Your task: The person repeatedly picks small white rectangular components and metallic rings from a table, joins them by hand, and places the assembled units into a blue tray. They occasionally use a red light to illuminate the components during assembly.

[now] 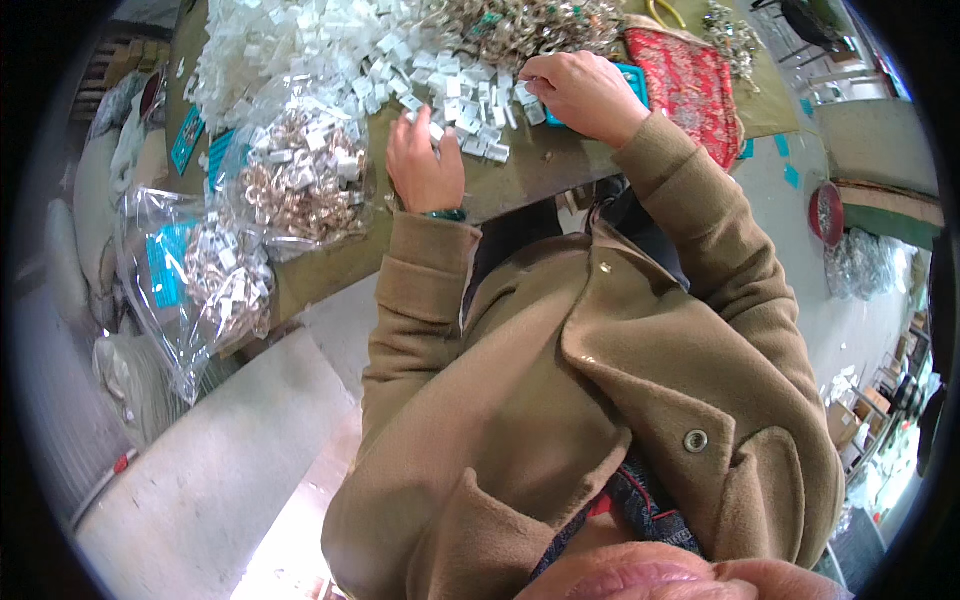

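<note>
Taking the view as a clock dial, my left hand (425, 165) is at about 11 o'clock, a dark green bracelet (447, 214) round its wrist, the fingers slightly bent and pointing toward 12. A white tag (435, 131) shows in the gap between my thumb and forefinger; its long axis seems to slant from about 10 down to 4, and whether I'm pinching it or just touching it I cannot tell. My right hand (585, 95) is at 1 o'clock, knuckles up, fingers curled in with the tips toward 11, right at the edge of the heap of white tags (470, 105). Something pale shows at those tips, but I can't tell whether they are gripping it. The heap spreads along 12 o'clock on the table (540, 175), its pieces lying at mixed angles, some running 12 to 6, others aslant. Any lettering on them is too small for me to read. Behind, also toward 12, is a pile of shiny metallic pieces (530, 25); a mound of clear and white plastic bits (260, 60) fills 10 to 11. Just beside my right hand is a blue tray (637, 82), and next to it, between 1 and 2, a red patterned cloth (685, 90). Two clear bags of tagged, brownish pieces sit leftward, the fuller bag (300, 175) at 10, the smaller bag (225, 265) near 9.
</note>
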Available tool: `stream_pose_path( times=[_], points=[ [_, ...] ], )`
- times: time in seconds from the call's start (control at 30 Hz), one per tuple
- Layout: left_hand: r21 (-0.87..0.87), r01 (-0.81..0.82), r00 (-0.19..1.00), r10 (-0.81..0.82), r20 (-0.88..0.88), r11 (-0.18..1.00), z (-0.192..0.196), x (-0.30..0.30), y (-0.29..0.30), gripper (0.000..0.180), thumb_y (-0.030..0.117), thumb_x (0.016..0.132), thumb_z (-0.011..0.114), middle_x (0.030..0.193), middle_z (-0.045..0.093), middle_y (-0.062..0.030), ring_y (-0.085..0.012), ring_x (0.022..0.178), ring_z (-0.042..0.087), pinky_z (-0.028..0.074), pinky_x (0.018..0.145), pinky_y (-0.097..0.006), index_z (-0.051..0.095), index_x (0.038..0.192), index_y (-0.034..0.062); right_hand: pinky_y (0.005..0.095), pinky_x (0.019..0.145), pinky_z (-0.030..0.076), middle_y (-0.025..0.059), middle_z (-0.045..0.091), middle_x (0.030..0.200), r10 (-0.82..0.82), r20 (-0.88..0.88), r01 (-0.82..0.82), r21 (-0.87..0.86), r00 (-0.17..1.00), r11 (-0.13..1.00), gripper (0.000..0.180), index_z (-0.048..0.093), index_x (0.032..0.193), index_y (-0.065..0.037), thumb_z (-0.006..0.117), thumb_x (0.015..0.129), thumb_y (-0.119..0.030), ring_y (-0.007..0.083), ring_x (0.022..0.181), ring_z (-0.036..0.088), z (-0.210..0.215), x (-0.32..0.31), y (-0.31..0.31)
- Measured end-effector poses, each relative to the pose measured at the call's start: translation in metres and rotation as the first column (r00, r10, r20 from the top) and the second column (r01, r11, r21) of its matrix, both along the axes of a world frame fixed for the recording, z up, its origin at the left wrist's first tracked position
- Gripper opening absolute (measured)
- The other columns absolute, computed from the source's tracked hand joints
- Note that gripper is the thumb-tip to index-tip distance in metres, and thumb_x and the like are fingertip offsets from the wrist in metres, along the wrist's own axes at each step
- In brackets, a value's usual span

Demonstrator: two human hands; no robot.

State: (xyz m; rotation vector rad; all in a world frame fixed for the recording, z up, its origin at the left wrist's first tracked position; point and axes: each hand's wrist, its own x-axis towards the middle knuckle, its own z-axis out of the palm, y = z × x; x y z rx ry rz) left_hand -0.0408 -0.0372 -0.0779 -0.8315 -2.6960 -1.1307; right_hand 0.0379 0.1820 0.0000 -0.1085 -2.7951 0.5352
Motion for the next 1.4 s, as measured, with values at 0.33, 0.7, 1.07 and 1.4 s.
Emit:
stream_pose_path(
  times=[0.33,0.7,1.07,1.4],
  points=[
    [0.303,0.209,0.975,-0.22,0.001,0.93,0.021,0.017,0.015,0.036,0.013,0.083,0.064,0.13,0.055,-0.0236,-0.0377,0.121,0.052,0.041,0.102,-0.042,0.064,0.118,0.0029,0.0467,0.067,0.05,0.0141,0.067,0.083,-0.04,-0.119,0.057,0.144,0.992,0.988,0.016,0.065,0.086,-0.008,0.055,0.088,-0.02,0.0362,0.078,0.064,0.005,-0.07,0.007],
    [0.281,0.126,0.841,-0.253,0.478,0.951,0.071,0.049,-0.047,0.027,0.017,0.092,0.063,0.097,0.071,-0.0077,-0.0088,0.083,0.063,0.05,0.076,-0.024,0.068,0.11,-0.002,0.0388,0.084,0.042,0.0075,0.058,0.092,0.068,-0.127,0.0,0.47,0.99,0.882,0.009,0.067,0.078,-0.014,0.06,0.076,-0.02,0.0247,0.097,0.055,-0.013,-0.102,-0.009],
    [0.575,-0.033,0.817,-0.309,0.487,0.818,0.078,0.047,-0.027,0.026,0.014,0.097,0.054,0.104,0.07,-0.0062,-0.0099,0.084,0.066,0.05,0.068,-0.022,0.064,0.117,-0.0005,0.0405,0.069,0.052,0.0126,0.068,0.084,0.153,-0.288,-0.212,-0.184,0.945,0.96,0.013,0.067,0.096,-0.009,0.061,0.087,-0.017,0.033,0.08,0.066,0.014,-0.063,-0.017],
    [0.737,0.021,0.857,-0.392,0.335,0.676,0.067,0.058,0.023,0.038,-0.001,0.094,0.051,0.125,0.059,-0.0136,-0.0158,0.085,0.069,0.056,0.064,-0.023,0.051,0.132,-0.0023,0.0336,0.072,0.051,0.0119,0.067,0.092,0.11,-0.168,-0.182,-0.506,0.98,0.843,0.025,0.072,0.105,-0.01,0.067,0.081,-0.007,0.0272,0.077,0.064,0.005,0.0,-0.025]
  ],
)
